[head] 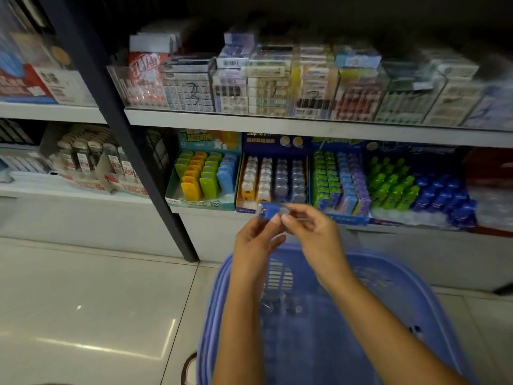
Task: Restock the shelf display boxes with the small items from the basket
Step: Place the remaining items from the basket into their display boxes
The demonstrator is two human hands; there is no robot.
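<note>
A small blue packaged item (268, 211) is pinched between the fingertips of the left hand (256, 240) and the right hand (311, 232), both closed on it, above the blue basket (402, 295). It is held just in front of the dark-blue display box (273, 173) on the lower shelf (211, 218). That box is flanked by a teal box (204, 176) and a green-and-blue box (340, 182) (contents blurred). More small items (280, 304) are seen in the basket.
</note>
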